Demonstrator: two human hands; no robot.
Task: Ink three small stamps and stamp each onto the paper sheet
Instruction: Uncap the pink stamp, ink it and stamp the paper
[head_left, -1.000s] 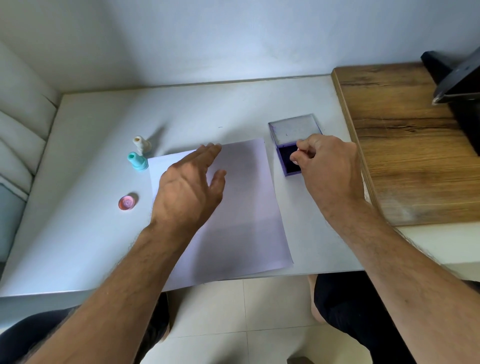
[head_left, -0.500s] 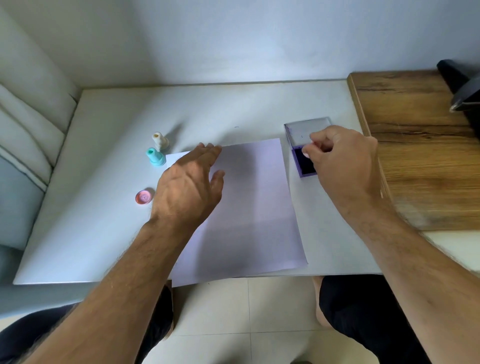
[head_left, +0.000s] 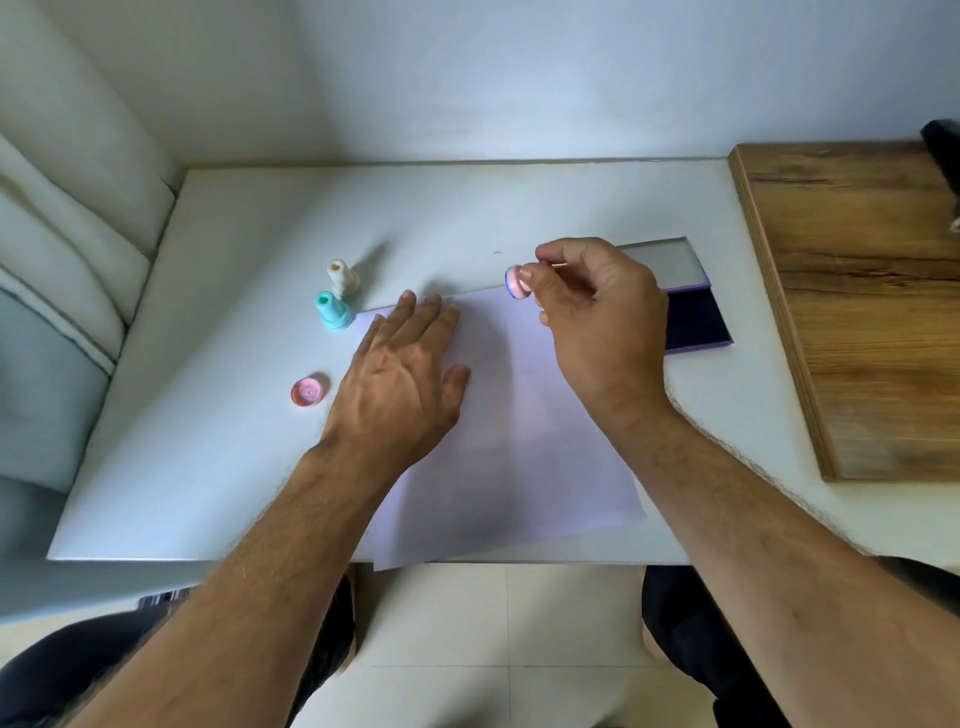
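Zero marks show on the paper sheet (head_left: 519, 415); your right hand (head_left: 597, 322) pinches the inked pink stamp (head_left: 516, 282) at its twelve o'clock edge, left hand (head_left: 400, 384) flat on it; two stamps (head_left: 332, 310) remain.

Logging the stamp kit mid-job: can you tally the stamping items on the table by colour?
Pink: 2, stamp in right hand, cap on table
Teal: 1, stamp
Cream: 1, stamp
Purple: 1, ink pad
White: 1, paper sheet
Total: 6

White table (head_left: 519, 208) carried paper sheet (head_left: 519, 441), open ink pad (head_left: 696, 319), cream stamp (head_left: 342, 277), teal stamp (head_left: 332, 310), pink cap (head_left: 309, 392), wooden board (head_left: 857, 312).
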